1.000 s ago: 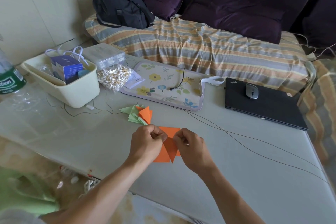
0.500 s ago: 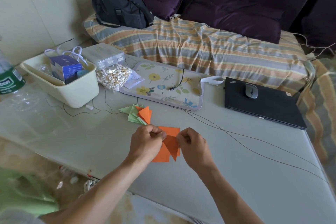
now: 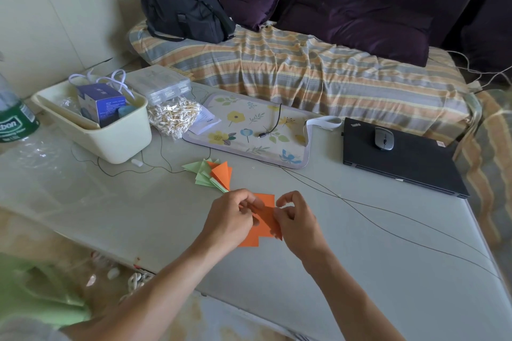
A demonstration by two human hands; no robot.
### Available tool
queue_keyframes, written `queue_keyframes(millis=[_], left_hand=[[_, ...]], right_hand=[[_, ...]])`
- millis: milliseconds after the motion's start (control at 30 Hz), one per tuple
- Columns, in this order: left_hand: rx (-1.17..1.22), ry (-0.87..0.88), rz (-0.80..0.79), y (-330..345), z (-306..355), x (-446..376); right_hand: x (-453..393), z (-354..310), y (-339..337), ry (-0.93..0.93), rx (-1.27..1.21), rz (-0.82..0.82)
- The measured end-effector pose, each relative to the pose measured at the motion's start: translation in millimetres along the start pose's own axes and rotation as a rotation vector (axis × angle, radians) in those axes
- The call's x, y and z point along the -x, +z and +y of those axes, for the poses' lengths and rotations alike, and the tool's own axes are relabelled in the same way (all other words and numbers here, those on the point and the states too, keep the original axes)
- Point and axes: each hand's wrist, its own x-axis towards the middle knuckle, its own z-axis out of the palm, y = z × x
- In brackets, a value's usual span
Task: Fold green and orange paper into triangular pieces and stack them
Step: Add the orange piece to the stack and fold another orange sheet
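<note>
Both the left hand [image 3: 231, 219] and right hand [image 3: 296, 220] pinch a matte orange paper [image 3: 266, 218], its folded tip pointing toward the person, above the glossy desk [image 3: 360, 257].

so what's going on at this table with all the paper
A person is folding an orange paper just above the table, pinching it with the left hand and the right hand. More orange paper lies under it. Behind the hands sits a small pile of finished pieces, green and orange.
</note>
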Motion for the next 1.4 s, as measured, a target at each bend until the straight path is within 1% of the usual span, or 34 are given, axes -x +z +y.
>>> queue_keyframes(millis=[133,333,433,600,767,967,1167,1300,1400], left_hand=[[-0.094,0.051,0.027,0.6,-5.5,-2.8],[-0.102,0.059,0.092,-0.3,-9.4,-3.3],[-0.154,0.078,0.11,0.2,-10.3,-4.7],[-0.147,0.051,0.119,-1.6,-10.5,-5.4],[-0.184,0.009,0.072,1.1,-11.3,-4.7],[-0.204,0.018,0.02,2.4,-9.8,-3.1],[-0.202,0.044,0.079,1.5,-12.2,-5.5],[-0.18,0.006,0.156,0.8,-11.0,-5.4],[-0.178,-0.013,0.125,2.2,-10.1,-5.0]], right_hand=[[-0.6,-0.6,1.6,-0.031,0.108,-0.025],[0.6,-0.7,4.9,-0.154,0.109,-0.061],[0.7,0.7,4.9,-0.193,0.141,-0.021],[-0.8,2.6,4.0,-0.193,0.208,0.007],[-0.5,2.9,6.3,-0.19,0.202,0.002],[0.3,3.4,8.2,-0.241,0.207,-0.017],[0.5,-0.5,8.0,-0.203,0.198,-0.003],[-1.1,-1.3,6.9,-0.17,0.2,0.02],[-0.5,-0.5,7.8,-0.195,0.227,0.033]])
